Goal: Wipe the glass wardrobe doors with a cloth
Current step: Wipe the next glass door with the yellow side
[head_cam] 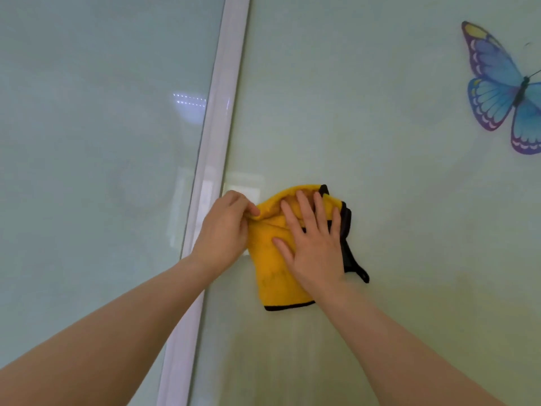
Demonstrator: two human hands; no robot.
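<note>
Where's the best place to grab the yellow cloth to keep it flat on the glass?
Probably the bunched upper-left fold of the yellow cloth, coming from the frame side. There the fabric lifts off the glass door into a ridge that fingers can pinch, as the left hand does now. Elsewhere it lies flat under the right hand, giving nothing to grip.

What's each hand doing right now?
Left hand: pinching the yellow cloth's upper edge.
Right hand: open, fingers spread flat on the cloth.
</note>
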